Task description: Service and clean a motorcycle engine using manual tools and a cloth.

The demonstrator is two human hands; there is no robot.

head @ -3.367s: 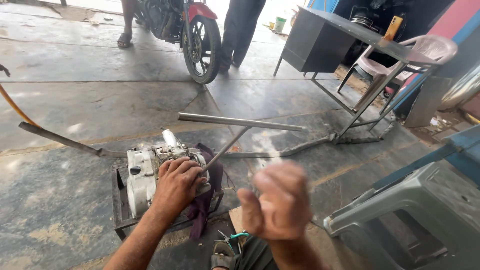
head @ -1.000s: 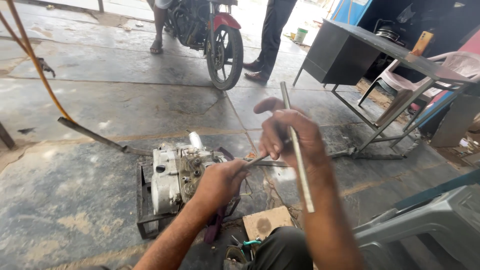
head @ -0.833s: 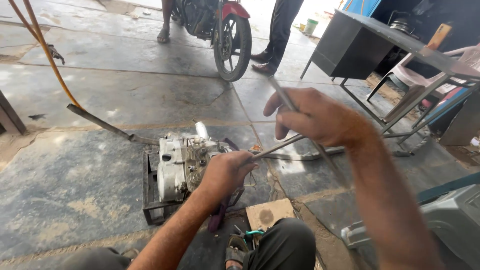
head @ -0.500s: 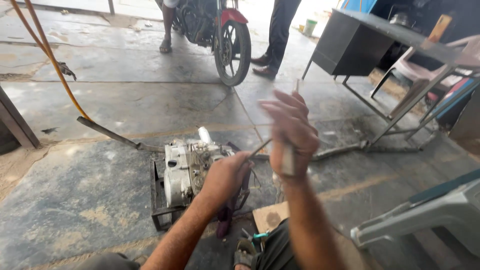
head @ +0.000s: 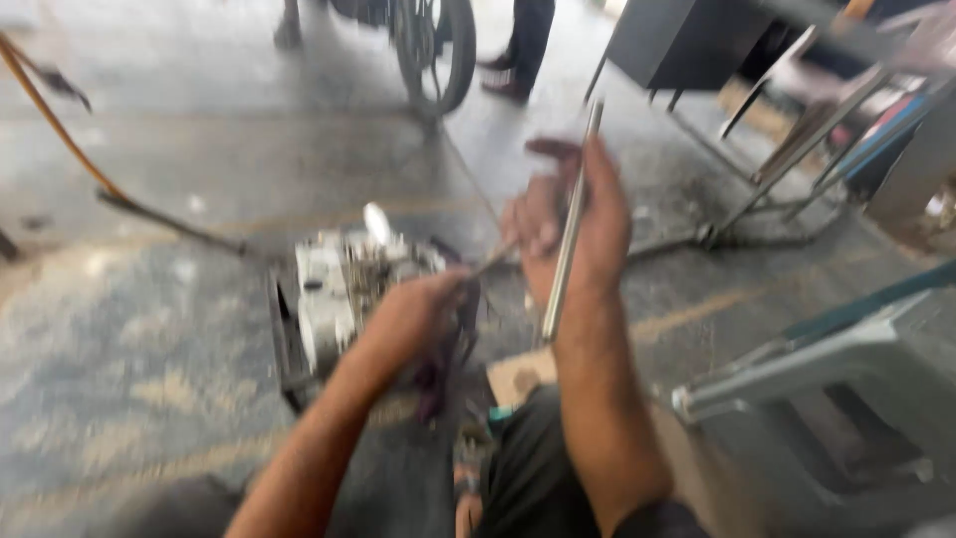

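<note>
The frame is motion-blurred. A small grey engine block (head: 339, 279) sits in a dark metal tray (head: 282, 344) on the concrete floor. My left hand (head: 418, 309) rests on the engine's right side, gripping a thin rod-like tool (head: 490, 261) that slants up to the right. My right hand (head: 568, 224) is raised above and right of the engine, closed around a long metal bar (head: 570, 224) held nearly upright.
A motorcycle wheel (head: 435, 50) and a person's legs (head: 518, 45) stand at the back. A dark metal table (head: 687, 45) and chair frames (head: 797, 149) are at the right, a grey plastic chair (head: 836, 379) close right. An orange hose (head: 55, 125) lies left.
My right hand has lifted the metal bar from lying low and level to nearly upright above the engine. My left hand stayed on the engine. The view shifted and blurred.
</note>
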